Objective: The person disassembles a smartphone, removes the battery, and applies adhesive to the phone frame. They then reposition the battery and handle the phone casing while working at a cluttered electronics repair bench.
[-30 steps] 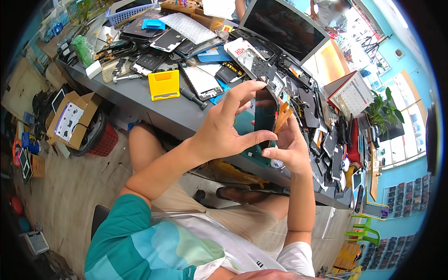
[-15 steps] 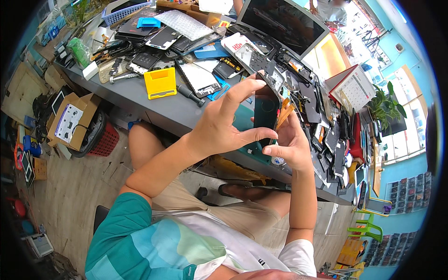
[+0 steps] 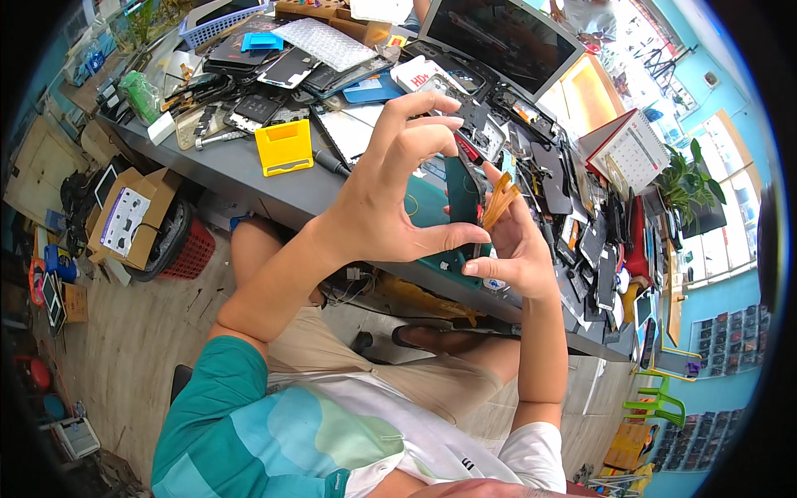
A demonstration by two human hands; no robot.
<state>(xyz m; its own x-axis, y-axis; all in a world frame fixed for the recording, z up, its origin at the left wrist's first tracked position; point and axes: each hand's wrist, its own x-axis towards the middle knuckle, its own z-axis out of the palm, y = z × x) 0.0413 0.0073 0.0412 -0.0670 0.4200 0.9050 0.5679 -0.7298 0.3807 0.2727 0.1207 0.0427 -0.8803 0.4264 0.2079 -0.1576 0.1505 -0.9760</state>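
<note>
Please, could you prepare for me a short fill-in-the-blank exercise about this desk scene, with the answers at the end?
The left hand has its ____ at the lower end of the dark flat device.
The plastic holder near the front edge of the desk is ____.
The plastic chair at the far right is ____.

Missing words: thumb; yellow; green.

Right hand (image 3: pixel 521 259) partly hidden behind panel (image 3: pixel 462 191), monitor (image 3: pixel 498 46) beyond panel cut off by top, person (image 3: pixel 589 15) beyond panel cropped too
</note>
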